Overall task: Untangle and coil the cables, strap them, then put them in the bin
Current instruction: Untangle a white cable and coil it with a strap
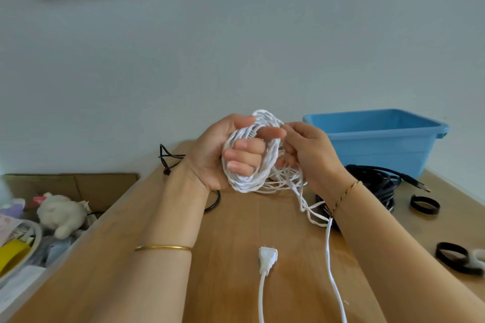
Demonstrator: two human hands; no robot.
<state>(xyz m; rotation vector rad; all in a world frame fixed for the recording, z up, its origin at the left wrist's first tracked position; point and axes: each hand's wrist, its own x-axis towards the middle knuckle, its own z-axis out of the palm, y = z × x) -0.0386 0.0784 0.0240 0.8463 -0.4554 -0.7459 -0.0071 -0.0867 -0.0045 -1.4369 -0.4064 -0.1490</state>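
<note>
Above the table (pixel 231 238), the left hand (pixel 231 155) curls its fingers through the coiled white cable (pixel 246 184). Just right of it, the right hand (pixel 311 155) pinches loose strands. This looks like the coiling step. Next, wind in the slack trailing below the hands toward the plug (pixel 267 258). The bin (pixel 380 147) stands beyond the right hand.

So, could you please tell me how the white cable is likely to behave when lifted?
Probably floppy: loose strands of the white cable sag below the left hand. Unstrapped, its coil would likely loosen. The trailing plug may drag.
</note>
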